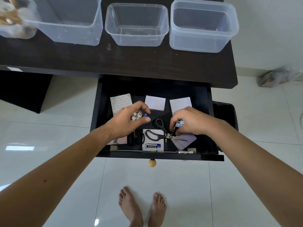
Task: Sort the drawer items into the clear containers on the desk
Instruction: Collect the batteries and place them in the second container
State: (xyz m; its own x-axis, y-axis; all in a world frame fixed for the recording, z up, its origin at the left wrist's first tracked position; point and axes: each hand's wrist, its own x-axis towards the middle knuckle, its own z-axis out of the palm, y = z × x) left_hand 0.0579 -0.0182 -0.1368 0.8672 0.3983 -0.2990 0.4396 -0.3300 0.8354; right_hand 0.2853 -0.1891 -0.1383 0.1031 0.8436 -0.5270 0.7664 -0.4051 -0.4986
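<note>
Batteries lie crosswise at the drawer's front edge, nearer my right grip, though both grips already clutch small batteries, left grip included.

Looks like a room at home, prob. a bedroom or study corner. I'm standing barefoot, my bare feet on a glossy white tiled floor w/ window glare on it. In front of me: dark brown wooden desk against a plain white wall, its open dark drawer w/ a round tan wooden knob. Household odds & ends inside: black-handled scissors, loose AA batteries, white sticky-pad sheets. Far on the desk, clear plastic food-type tubs. A crumpled plastic bag lies on the floor, far right.
</note>
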